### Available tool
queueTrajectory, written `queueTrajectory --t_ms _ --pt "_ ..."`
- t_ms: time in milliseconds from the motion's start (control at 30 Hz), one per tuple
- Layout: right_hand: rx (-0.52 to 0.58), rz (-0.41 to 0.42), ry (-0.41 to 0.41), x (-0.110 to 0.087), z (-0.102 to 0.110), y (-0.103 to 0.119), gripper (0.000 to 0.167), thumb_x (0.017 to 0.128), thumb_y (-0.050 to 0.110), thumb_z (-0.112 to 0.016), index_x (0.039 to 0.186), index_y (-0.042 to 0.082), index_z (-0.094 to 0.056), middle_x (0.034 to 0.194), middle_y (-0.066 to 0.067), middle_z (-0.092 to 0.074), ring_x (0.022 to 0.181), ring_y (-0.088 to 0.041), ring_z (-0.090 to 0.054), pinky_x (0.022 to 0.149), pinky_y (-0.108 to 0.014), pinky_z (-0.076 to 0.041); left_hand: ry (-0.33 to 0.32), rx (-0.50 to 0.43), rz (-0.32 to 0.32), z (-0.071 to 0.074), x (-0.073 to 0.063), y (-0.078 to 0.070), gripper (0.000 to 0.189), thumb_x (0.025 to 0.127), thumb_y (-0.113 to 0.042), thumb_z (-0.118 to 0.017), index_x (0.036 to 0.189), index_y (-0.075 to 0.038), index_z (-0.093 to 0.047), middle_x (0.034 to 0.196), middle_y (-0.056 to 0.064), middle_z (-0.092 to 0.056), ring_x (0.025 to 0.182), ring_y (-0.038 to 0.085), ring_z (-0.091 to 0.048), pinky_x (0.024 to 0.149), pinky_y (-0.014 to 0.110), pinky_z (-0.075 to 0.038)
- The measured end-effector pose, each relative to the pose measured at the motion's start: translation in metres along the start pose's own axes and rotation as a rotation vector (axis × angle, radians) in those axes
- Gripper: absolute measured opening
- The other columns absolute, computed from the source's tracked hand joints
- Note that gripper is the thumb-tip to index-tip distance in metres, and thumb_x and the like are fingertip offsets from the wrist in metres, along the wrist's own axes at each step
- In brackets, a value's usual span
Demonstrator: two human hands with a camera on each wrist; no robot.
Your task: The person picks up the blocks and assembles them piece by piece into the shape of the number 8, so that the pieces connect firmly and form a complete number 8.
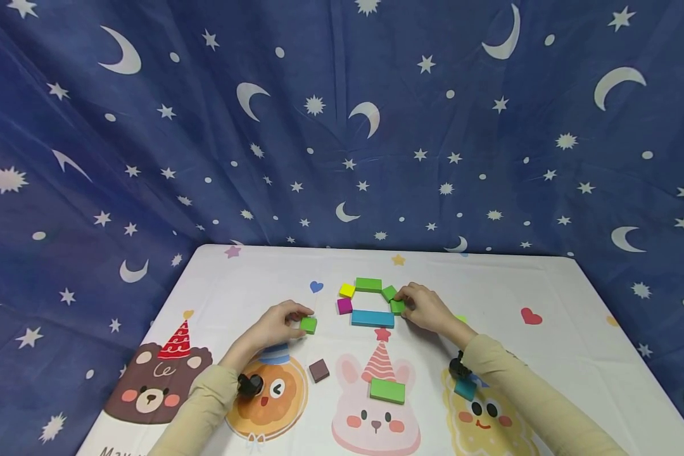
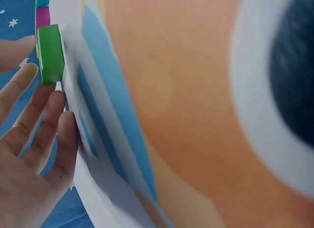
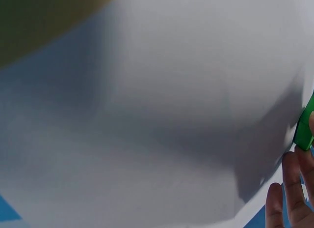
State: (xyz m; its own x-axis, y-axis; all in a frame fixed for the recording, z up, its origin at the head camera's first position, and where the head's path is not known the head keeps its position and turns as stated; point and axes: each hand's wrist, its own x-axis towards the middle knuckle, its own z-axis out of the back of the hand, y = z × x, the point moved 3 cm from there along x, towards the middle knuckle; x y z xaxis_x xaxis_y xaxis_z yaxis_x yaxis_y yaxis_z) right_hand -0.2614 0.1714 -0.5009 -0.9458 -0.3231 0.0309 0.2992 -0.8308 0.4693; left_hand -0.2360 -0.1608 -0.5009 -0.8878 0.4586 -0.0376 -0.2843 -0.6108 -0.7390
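Green block (image 1: 308, 325) touches left fingers (image 1: 297, 308) (tablecloth (image 1: 273, 272) reads "Ma…").

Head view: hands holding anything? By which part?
The left hand pinches a small green block by its sides. The right hand touches another green block at its right side; whether it grips cannot be told.

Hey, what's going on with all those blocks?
A person is handling toy blocks with both hands. The left hand pinches a small green block, just left of a rough ring of coloured blocks. The right hand grips another green block on the ring's right side. Nearer the person, a brown block lies by itself, and a bigger green block lies on the rabbit picture.
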Motion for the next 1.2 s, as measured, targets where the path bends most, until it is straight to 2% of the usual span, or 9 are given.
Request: queueTrajectory --t_ms 200,433,633,867,1067,1200 --pt "0.009 0.011 -0.005 -0.0001 0.0001 -0.0006 0.029 0.076 0.002 -0.072 0.104 0.011 -0.069 0.096 -0.001 -0.063 0.088 -0.017 -0.056 0.082 -0.039 -0.048 0.000 0.007 0.025 0.0002 -0.0002 0.0023 0.040 0.078 -0.001 -0.073 0.116 -0.007 -0.067 0.106 0.007 -0.062 0.093 0.018 -0.054 0.074 0.019 -0.042" --pt "0.019 -0.001 -0.002 -0.0003 0.0007 0.0002 0.029 0.076 0.001 -0.072 0.104 0.010 -0.069 0.097 -0.002 -0.064 0.089 -0.017 -0.057 0.084 -0.039 -0.048 -0.019 0.011 0.018 0.0000 0.0016 0.0051 0.036 0.077 0.002 -0.073 0.112 -0.006 -0.069 0.103 0.007 -0.063 0.091 0.019 -0.054 0.072 0.017 -0.042" --pt "0.015 0.021 -0.016 -0.0010 0.0011 -0.0001 0.029 0.076 0.001 -0.071 0.103 0.009 -0.069 0.096 -0.003 -0.064 0.088 -0.018 -0.057 0.082 -0.040 -0.049 -0.034 0.014 0.021 -0.0013 0.0024 0.0078 0.034 0.077 0.002 -0.073 0.109 -0.008 -0.070 0.102 0.005 -0.064 0.090 0.016 -0.054 0.072 0.017 -0.042" --pt "0.024 0.019 -0.015 -0.0010 0.0009 -0.0001 0.029 0.076 0.001 -0.070 0.103 0.010 -0.069 0.097 -0.002 -0.064 0.089 -0.018 -0.057 0.083 -0.039 -0.049 -0.038 0.031 0.012 -0.0016 0.0033 0.0079 0.033 0.077 0.001 -0.072 0.108 -0.008 -0.071 0.101 0.004 -0.064 0.090 0.017 -0.055 0.073 0.019 -0.042" --pt "0.022 0.029 -0.018 -0.0012 0.0014 -0.0003 0.029 0.076 0.001 -0.070 0.103 0.009 -0.069 0.096 -0.002 -0.064 0.088 -0.017 -0.057 0.082 -0.038 -0.049 -0.029 0.036 0.047 -0.0027 0.0054 0.0049 0.032 0.078 0.000 -0.072 0.107 -0.011 -0.071 0.102 0.002 -0.064 0.092 0.016 -0.055 0.082 0.026 -0.046" --pt "0.024 0.023 -0.014 -0.0010 0.0016 -0.0004 0.029 0.076 0.001 -0.071 0.104 0.010 -0.069 0.096 -0.002 -0.063 0.088 -0.017 -0.057 0.082 -0.038 -0.049 -0.018 0.037 0.040 -0.0036 0.0064 0.0010 0.032 0.077 0.001 -0.072 0.107 -0.010 -0.071 0.102 0.003 -0.065 0.092 0.016 -0.055 0.083 0.029 -0.047"
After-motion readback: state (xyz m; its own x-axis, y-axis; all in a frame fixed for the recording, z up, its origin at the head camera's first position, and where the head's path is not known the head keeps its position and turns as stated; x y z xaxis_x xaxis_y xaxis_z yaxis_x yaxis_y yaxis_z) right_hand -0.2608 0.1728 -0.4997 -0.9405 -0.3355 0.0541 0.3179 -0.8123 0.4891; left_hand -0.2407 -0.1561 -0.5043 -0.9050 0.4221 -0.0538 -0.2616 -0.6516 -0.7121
